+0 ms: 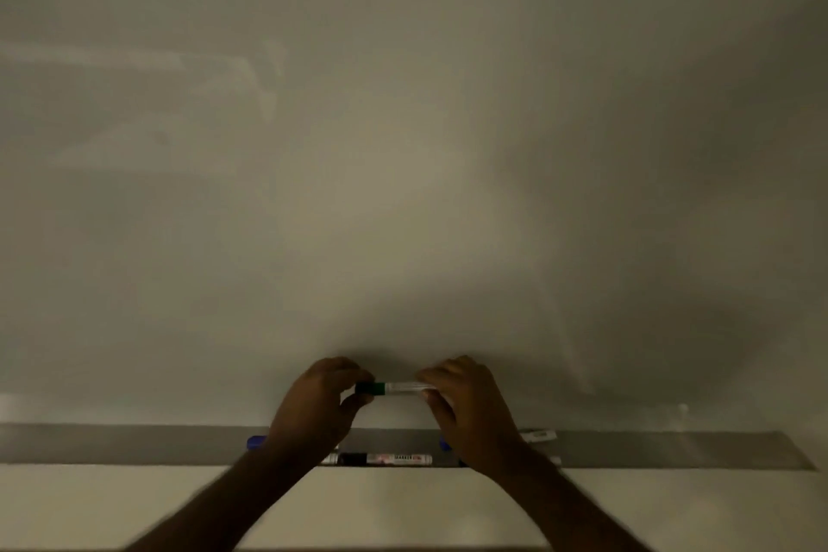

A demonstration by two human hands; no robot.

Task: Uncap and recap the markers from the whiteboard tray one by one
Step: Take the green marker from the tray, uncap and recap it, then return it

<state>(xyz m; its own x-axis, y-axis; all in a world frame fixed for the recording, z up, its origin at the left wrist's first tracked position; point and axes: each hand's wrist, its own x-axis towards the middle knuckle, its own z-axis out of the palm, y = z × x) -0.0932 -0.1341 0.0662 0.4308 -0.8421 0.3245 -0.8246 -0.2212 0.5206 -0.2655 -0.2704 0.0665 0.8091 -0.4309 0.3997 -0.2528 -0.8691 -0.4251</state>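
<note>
The left hand (320, 401) pinches the green cap (371, 388) of a marker between thumb and fingertips, while the right hand (466, 406) grips the white barrel (405, 387) at its other end. The green marker is held level in the air, just in front of the whiteboard (403, 148) and above the middle of the tray (134, 444). Cap and barrel look joined or nearly so; the blur hides any gap. To do this step well, I judge the hands should move straight along the marker's axis, without bending, and press until the cap seats fully. On the tray below, a black-capped marker (381, 459) lies along the front edge between the wrists, and a blue cap (255, 442) shows left of the left wrist.
</note>
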